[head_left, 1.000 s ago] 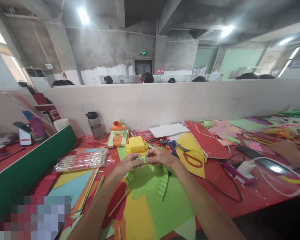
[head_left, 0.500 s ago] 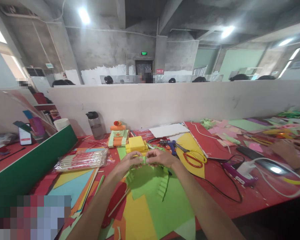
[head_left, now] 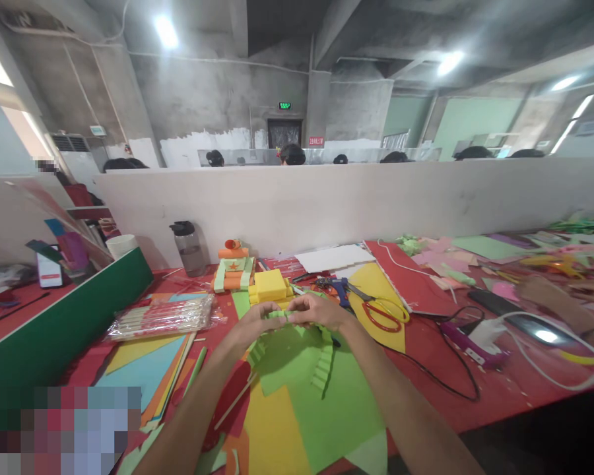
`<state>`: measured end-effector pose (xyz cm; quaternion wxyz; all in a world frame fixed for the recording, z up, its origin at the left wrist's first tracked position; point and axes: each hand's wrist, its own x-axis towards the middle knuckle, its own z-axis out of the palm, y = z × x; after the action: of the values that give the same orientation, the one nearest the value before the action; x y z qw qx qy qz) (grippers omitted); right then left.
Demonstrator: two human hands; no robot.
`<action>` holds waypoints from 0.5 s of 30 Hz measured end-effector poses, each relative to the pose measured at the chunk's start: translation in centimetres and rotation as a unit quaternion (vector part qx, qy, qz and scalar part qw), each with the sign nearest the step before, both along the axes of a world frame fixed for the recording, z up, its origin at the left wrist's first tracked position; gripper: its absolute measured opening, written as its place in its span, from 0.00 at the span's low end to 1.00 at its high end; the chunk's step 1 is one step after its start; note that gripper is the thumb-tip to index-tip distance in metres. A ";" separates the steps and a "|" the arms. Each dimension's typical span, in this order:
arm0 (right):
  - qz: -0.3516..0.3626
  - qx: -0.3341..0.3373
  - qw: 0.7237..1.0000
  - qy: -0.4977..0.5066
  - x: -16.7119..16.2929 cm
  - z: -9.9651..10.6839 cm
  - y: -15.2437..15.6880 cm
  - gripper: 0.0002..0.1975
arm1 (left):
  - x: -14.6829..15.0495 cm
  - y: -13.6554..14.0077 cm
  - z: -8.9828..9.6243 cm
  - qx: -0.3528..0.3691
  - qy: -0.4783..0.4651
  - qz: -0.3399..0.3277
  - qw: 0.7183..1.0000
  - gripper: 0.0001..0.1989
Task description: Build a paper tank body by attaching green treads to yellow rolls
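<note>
Between both hands runs a light green pleated paper strip (head_left: 321, 369), its creased ends hanging on either side. My left hand (head_left: 256, 324) pinches it from the left with fingers closed. From the right, my right hand (head_left: 319, 313) grips the same strip between thumb and fingers, close to the left fingertips. Below lie a green paper sheet (head_left: 341, 415) and a yellow sheet (head_left: 272, 425). Just beyond the hands sits a yellow paper block model (head_left: 270, 285). An orange and pale green paper model (head_left: 233, 267) with a star stands behind it, to the left.
Right of my hands are scissors (head_left: 383, 320) and a blue glue gun (head_left: 340, 287). A purple power strip (head_left: 475, 346) with cables lies further right, near a co-worker's arm (head_left: 559, 307). Wrapped sticks (head_left: 163, 316), a bottle (head_left: 188, 251) and a green divider (head_left: 79, 316) are on the left.
My left fingers have shifted slightly along the strip, and more of its pleated middle shows between the hands. The right hand stays nearly in place.
</note>
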<state>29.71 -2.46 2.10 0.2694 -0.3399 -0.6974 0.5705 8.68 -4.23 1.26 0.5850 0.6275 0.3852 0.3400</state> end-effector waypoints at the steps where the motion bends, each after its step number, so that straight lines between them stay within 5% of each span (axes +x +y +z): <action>1: -0.004 0.001 1.000 0.000 0.0 0.0 0.0 0.16 | 0.0 -0.1 0.1 -0.001 -0.002 0.000 1.000 0.17; 15: -0.011 0.055 0.998 -0.017 0.2 0.4 0.0 0.15 | -0.1 0.5 -0.5 0.043 0.026 0.033 0.998 0.19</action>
<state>29.89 -2.47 2.50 0.2818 -0.3416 -0.7286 0.5225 8.57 -3.74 0.74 0.5356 0.6479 0.4059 0.3586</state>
